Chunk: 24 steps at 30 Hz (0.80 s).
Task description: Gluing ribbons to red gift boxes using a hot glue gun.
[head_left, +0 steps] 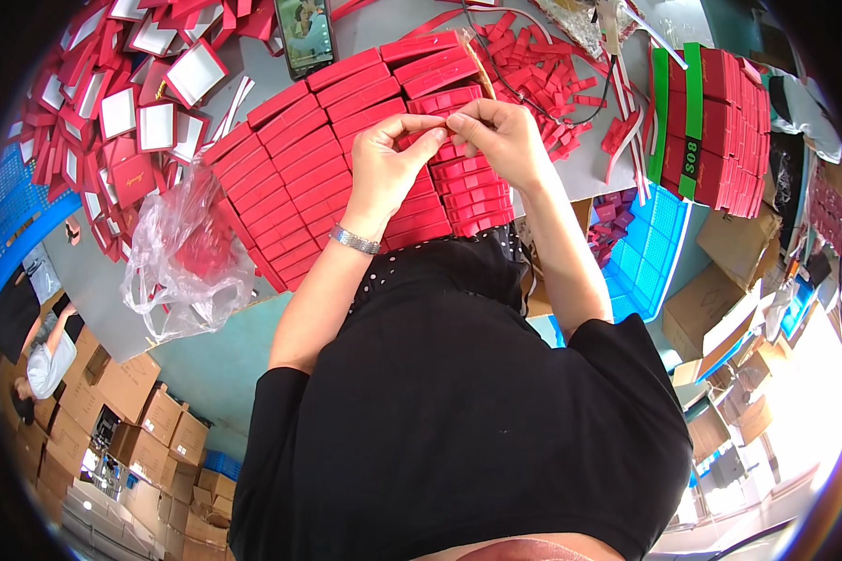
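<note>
Rows of small red boxes (pixel 295 164) stand packed together on the table in front of me. Above their right part, my left hand (pixel 393 159) and my right hand (pixel 505 138) meet at the fingertips. Both hands are closed in a pinch, thumb against forefinger. Whatever lies between the fingertips is too small and too covered to make out. The boxes in the right column (pixel 472 192), just below my right hand, carry red ribbon bands or bows across their edges. A silver bracelet (pixel 355 239) circles my left wrist.
Loose red ribbon pieces (pixel 533 70) lie beyond my right hand. Open red boxes with white insides (pixel 156 126) heap up at left, beside a clear plastic bag (pixel 187 266). A phone (pixel 305 37) lies at the back. Green-banded red boxes (pixel 730 136) and a blue crate (pixel 660 248) are at right.
</note>
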Motion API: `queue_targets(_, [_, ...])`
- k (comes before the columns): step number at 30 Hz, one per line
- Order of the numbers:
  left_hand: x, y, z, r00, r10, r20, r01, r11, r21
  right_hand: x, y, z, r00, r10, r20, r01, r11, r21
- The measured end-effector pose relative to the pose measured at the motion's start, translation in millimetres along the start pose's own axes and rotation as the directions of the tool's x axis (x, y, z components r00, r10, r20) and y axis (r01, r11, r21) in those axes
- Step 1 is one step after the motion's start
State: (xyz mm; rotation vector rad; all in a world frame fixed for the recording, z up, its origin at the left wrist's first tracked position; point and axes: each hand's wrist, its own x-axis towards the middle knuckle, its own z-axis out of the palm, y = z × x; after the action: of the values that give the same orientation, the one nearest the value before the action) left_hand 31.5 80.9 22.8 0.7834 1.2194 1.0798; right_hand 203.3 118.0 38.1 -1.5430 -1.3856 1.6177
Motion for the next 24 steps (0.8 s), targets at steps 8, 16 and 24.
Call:
queue_targets(8, [6.8,-11.5,-7.1,0.999,-0.027,-0.045,0.031,0.996,0.083,8.0,3.3,3.5,0.979,-0.200,-0.047,0.185,0.957,-0.225])
queue_targets(16, [11.3,-16.6,-14.2,0.932,0.362,-0.039,-0.256,0.729,0.635,50.7,11.9,-15.4,0.959,-0.212,-0.186,0.139,0.930,-0.340])
queue_targets(24, [11.4,-19.5,-18.9,0.823,0.502,0.268,-0.454,0.295,0.841,58.5,9.5,-11.0,0.960,-0.223,-0.170,0.141,0.909,-0.393])
